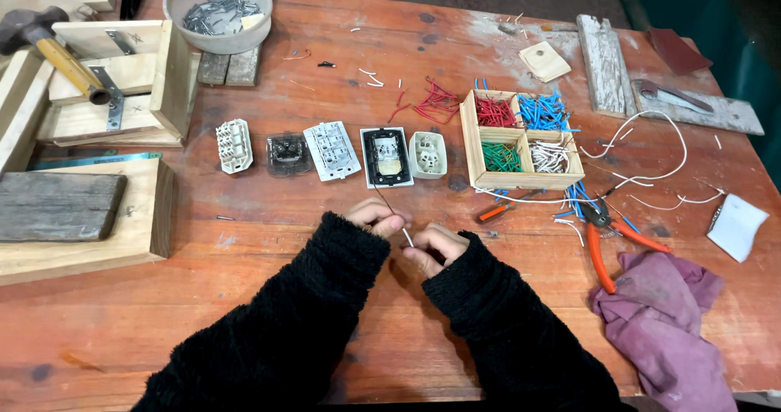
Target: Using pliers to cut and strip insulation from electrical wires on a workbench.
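My left hand (376, 215) and my right hand (435, 248) meet over the middle of the wooden table (268, 290), both in black fuzzy sleeves. Between their fingertips they pinch a thin short piece of wire (399, 223), dark at its far end and white at the near end. Just beyond my hands lies a row of electrical socket parts: a black-and-white socket frame (386, 156), a white socket insert (427, 154), a white module (332, 150), a dark module (287, 153) and a white ribbed module (233, 145).
A wooden compartment box (521, 139) holds red, blue, green and white wire pieces. Orange-handled pliers (606, 241) and a purple rag (663, 314) lie to the right. Wooden blocks (81, 209), a hammer (49, 46) and a bowl of nails (218, 9) sit at left.
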